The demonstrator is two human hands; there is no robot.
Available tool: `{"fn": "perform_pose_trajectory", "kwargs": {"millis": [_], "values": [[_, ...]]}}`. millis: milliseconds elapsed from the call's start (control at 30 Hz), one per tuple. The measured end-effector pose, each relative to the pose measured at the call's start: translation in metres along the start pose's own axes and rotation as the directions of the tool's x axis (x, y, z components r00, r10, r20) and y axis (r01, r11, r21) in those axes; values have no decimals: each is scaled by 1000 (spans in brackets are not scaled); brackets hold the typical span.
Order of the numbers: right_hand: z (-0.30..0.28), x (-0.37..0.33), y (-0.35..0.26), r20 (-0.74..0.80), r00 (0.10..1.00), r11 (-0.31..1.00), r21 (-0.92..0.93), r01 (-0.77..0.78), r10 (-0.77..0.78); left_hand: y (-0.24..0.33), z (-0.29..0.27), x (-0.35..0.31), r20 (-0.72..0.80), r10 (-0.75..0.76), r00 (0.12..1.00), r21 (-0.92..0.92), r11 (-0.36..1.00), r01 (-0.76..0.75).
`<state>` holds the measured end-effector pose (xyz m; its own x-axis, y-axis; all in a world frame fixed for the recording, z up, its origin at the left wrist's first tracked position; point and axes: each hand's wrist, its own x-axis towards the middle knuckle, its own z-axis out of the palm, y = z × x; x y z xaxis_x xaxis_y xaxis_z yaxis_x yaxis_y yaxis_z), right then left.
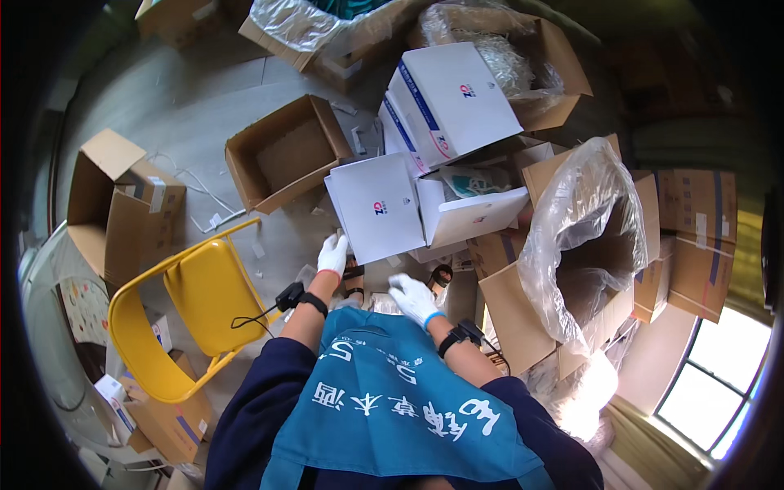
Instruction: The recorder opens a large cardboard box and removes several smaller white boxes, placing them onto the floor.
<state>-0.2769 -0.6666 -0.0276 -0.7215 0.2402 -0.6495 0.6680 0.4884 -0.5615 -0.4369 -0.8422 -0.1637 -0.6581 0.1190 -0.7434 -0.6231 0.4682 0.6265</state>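
My left hand, in a white glove, is beside the left edge of a white carton flap. Its fingers point up along that edge, look apart and hold nothing I can see. My right hand, also gloved in white, hangs below the carton, with fingers loosely spread and nothing in them. The flap belongs to an open white carton with another raised flap at its right. Between the flaps shows a teal and white item, partly hidden inside the carton.
Behind stands a closed white carton. At right is a brown box lined with clear plastic. An open brown box lies to the far left, and a yellow folding chair is near my left arm. Cables and scraps litter the floor.
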Motion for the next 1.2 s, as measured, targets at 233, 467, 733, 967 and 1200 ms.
{"fn": "perform_pose_trajectory", "kwargs": {"millis": [233, 467, 733, 967, 1200], "values": [[-7, -127, 111, 16, 956, 944, -163, -286, 292, -75, -116, -66, -51, -38, 998, 449, 891, 57], [-3, -218, 191, -187, 936, 936, -137, -324, 297, -134, -194, -79, 47, 16, 999, 736, 676, -45], [-152, -241, 124, -848, 528, 955, -123, -271, 41, -97, -184, -75, 5, 82, 997, 678, 733, -63], [-245, -241, 209, -510, 787, 610, -514, -603, 348, -18, -154, -115, 174, 184, 967, 696, 672, -253], [-229, -218, 257, -459, 799, 666, -460, -588, 389, 1, -158, -139, 441, 335, 833, 785, 307, -539]]}}
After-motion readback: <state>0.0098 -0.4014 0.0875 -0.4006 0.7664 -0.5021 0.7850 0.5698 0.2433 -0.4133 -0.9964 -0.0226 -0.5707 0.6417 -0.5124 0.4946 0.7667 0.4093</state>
